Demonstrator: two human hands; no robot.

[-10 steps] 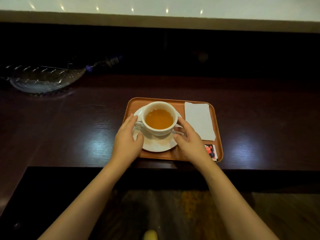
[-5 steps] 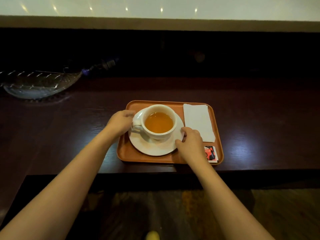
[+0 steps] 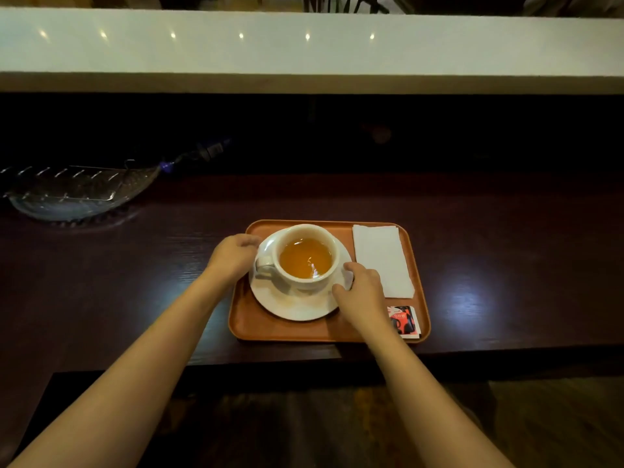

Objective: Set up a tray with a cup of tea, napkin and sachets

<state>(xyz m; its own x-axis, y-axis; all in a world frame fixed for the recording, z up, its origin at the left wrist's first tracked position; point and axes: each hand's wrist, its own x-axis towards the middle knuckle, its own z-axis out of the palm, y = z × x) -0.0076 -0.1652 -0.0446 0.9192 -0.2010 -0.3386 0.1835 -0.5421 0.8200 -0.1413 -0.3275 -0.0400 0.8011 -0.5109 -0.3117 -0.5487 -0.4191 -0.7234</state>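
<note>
An orange tray [image 3: 280,327] lies on the dark wooden counter. On its left half a white saucer [image 3: 290,304] carries a white cup [image 3: 305,255] full of amber tea, handle pointing left. My left hand [image 3: 233,255] grips the saucer's left rim beside the handle. My right hand [image 3: 359,292] grips the saucer's right rim. A folded white napkin [image 3: 381,258] lies along the tray's right side. A red and black sachet [image 3: 403,320] sits in the near right corner, partly hidden by my right wrist.
A clear glass leaf-shaped dish [image 3: 74,194] stands at the far left of the counter [image 3: 506,265]. Behind it lies a dark bottle-like item [image 3: 199,153]. A white raised ledge [image 3: 304,49] runs across the back. The counter's near edge lies just below the tray.
My hands slid from the near side of the saucer out to its left and right rims. The tea surface ripples now. The view has tilted up slightly.
</note>
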